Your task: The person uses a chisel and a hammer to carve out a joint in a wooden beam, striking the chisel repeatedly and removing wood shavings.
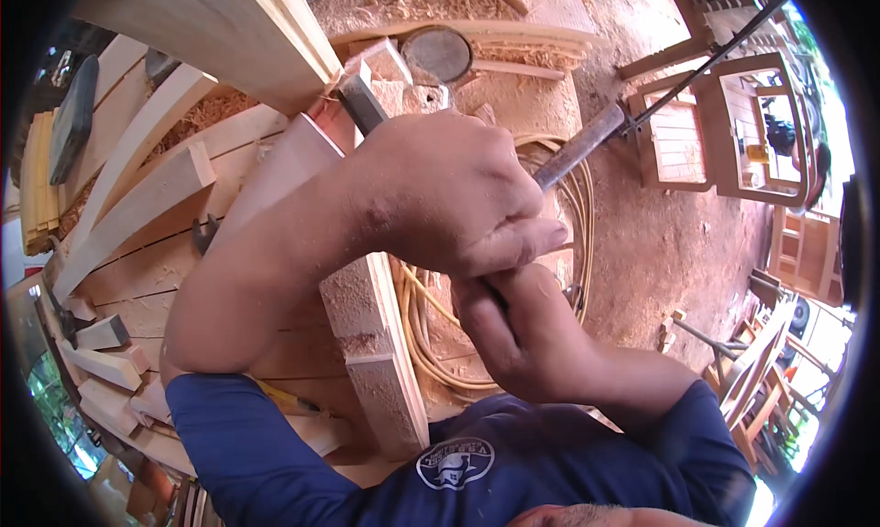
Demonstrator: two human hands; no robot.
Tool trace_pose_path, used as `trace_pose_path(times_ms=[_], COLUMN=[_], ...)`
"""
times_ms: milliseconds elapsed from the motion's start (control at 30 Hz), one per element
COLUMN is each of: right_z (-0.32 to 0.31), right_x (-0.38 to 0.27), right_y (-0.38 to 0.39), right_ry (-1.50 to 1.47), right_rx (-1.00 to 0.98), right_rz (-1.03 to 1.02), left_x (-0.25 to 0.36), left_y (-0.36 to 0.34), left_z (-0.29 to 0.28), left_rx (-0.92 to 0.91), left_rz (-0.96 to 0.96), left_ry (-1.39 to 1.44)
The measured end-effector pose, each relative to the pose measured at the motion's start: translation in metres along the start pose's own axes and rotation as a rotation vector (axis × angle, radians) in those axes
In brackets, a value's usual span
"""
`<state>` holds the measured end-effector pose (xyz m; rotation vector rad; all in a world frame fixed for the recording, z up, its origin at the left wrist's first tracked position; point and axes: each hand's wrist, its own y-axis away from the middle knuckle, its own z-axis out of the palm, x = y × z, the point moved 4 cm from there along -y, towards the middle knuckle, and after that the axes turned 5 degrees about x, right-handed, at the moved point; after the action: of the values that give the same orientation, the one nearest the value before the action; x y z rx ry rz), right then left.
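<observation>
My left hand [449,188] is a closed fist around a long rod-like tool [579,148]. A thick, grey-brown round section emerges beyond my knuckles, and a thin dark bar runs on from it to the upper right; its exact kind is unclear. Just below and touching the left fist, my right hand [522,330] is closed too, its fingers curled; what it holds is hidden. A dark block-shaped piece [363,103] shows behind my left hand, beside an upright wooden board [229,37]. Under my left wrist lies a thick light-wood beam [371,380].
A slatted workbench [137,279] carries curved wood pieces [147,215] and offcuts [105,367] on the left. Coiled yellow hose [417,334] lies on the dusty floor. Wooden frames [756,128] stand at the far right, above a pile of wood strips [761,380]. Shavings lie at the top.
</observation>
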<state>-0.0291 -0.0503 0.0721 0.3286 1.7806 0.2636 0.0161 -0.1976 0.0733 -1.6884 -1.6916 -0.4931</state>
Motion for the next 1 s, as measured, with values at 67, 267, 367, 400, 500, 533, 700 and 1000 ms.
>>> trace_pose_path(times_ms=[67,267,367,400,500,533,700,1000], right_z=[0.002,-0.012,-0.009,-0.009,-0.007,-0.009,-0.011,-0.005], right_x=[0.003,0.009,0.008,0.008,0.002,0.002,-0.005,-0.009], right_y=[0.009,0.035,0.037,0.029,0.012,0.02,0.026,-0.001], right_ry=[0.005,0.07,0.026,0.029,0.017,0.016,0.05,0.009], right_rx=[-0.035,-0.094,0.039,0.037,-0.074,-0.068,-0.082,-0.056], right_rz=[0.085,-0.083,-0.103,-0.099,0.038,0.031,-0.04,-0.045], left_x=[0.003,0.033,0.029,0.022,0.013,0.018,0.023,0.006], left_y=[0.002,0.0,0.001,0.002,0.006,0.005,0.008,0.009], left_z=[0.004,0.01,0.019,0.018,0.006,0.007,0.018,0.003], left_rx=[-0.01,-0.251,-0.194,-0.191,-0.019,-0.022,-0.075,-0.023], left_rz=[-0.006,-0.09,-0.062,-0.063,-0.018,-0.013,-0.051,-0.111], left_ry=[0.008,-0.007,0.04,0.044,0.077,0.069,0.093,0.141])
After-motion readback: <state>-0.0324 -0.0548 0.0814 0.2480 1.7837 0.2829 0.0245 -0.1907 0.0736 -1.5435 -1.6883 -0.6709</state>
